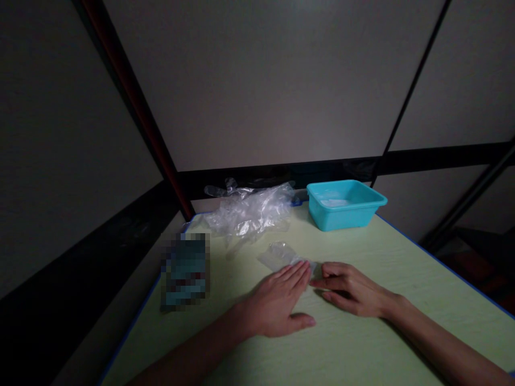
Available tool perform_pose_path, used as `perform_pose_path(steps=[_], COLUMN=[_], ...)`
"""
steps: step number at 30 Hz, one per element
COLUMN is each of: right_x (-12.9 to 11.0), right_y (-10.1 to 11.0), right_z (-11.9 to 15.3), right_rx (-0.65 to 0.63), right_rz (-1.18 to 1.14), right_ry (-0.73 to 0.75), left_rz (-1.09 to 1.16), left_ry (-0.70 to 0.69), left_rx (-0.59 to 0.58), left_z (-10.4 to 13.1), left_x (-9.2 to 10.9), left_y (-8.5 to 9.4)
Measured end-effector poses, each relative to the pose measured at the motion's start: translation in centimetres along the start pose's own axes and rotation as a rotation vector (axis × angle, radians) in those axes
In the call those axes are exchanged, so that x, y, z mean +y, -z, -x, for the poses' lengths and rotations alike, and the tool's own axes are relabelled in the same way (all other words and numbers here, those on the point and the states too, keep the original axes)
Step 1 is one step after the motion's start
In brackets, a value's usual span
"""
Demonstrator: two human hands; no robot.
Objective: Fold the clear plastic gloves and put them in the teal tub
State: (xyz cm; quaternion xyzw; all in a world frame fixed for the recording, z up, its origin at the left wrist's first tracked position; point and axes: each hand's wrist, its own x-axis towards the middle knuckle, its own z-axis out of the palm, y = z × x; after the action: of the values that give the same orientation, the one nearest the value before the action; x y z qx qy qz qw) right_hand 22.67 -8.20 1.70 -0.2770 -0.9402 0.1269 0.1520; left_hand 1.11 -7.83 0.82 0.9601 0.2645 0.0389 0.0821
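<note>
A small clear plastic piece (280, 254) lies flat near the middle of the table. My left hand (277, 303) rests on its near edge, fingers stretched out together and thumb apart, gripping nothing. Just to the right, my right hand (354, 289) has its index finger pointing left by the fingertips of my left hand and the right end of the plastic. Its other fingers are partly curled and apart, with nothing seen between them. A crumpled heap of clear plastic (257, 212) sits behind, at the table's far edge.
A turquoise basin (341, 217) with something whitish inside stands at the far right of the pale green table (346, 354). A pixelated, blue-green item (185, 273) lies at the left edge. Wall panels (273, 80) rise behind the table.
</note>
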Motion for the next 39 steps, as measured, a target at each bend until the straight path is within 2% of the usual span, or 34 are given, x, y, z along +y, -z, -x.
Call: perform_pose_path(steps=[4, 16, 24, 29, 33, 36, 39], right_x=[-0.1, -0.1, 0.5, 1.6, 2.2, 2.2, 2.0], right_y=[0.0, 0.4, 0.1, 0.4, 0.5, 0.4, 0.4], right_z=[-0.2, -0.6, -0.3, 0.3, 0.6, 0.6, 0.6], right_rx=[-0.018, -0.070, 0.003, 0.152, 0.086, 0.039, 0.045], right_rz=[0.000, -0.128, -0.192, 0.000, 0.167, 0.240, 0.274], right_ry=[0.007, 0.049, 0.053, -0.128, -0.215, -0.221, -0.202], left_rz=[0.005, 0.019, 0.009, -0.011, -0.004, 0.006, 0.018], left_ry=[-0.015, -0.034, -0.015, -0.003, -0.007, -0.007, -0.011], left_rx=[0.044, 0.062, 0.012, -0.034, -0.038, -0.038, -0.025], left_z=[0.1, 0.1, 0.0, -0.1, 0.0, 0.0, 0.0], left_x=[-0.1, -0.1, 0.1, 0.2, 0.2, 0.2, 0.2], left_y=[-0.2, -0.2, 0.3, 0.6, 0.7, 0.8, 0.7])
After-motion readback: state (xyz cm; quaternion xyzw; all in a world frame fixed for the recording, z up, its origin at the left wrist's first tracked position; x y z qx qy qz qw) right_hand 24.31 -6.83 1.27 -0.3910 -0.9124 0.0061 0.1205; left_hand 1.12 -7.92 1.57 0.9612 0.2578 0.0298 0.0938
